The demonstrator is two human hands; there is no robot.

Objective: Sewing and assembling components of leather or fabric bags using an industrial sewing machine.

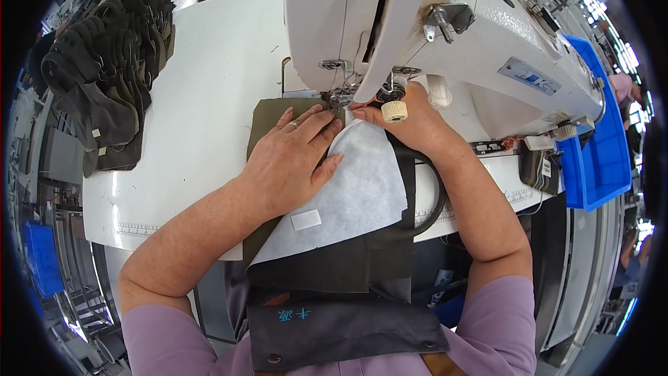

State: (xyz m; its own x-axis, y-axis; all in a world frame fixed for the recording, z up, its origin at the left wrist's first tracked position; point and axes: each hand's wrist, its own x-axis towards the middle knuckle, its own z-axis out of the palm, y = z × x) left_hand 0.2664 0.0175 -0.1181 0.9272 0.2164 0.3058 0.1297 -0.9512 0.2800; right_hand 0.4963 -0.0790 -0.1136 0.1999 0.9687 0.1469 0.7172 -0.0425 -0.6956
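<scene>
Nearest, one dark grey apron flap (348, 338) with metal snaps, worn at the waist between two mauve sleeves (167, 338). Next, one dark olive cloth (313, 271), lying over the front edge of a white table (195, 111) and reaching up to the sewing head. On it, one pale, stiff-looking sheet (369, 167), narrowing toward the needle, with a small white label (306, 220) near its lower part. One dark curved strap (437, 202), to the right of the sheet. Left hand (282, 160), ringed: fingers unclenched, laid flat over the olive cloth and the sheet's left edge, tips just beside the presser foot (339, 99). Right hand (415, 122): thumb and forefinger at the sheet's top end; from here I cannot tell whether they pinch it, the other fingers being hidden. Above both, one white sewing machine (445, 42). At its right, one blue bin (602, 167). Far left on the table, one heap of dark olive looped pieces (104, 90).
</scene>
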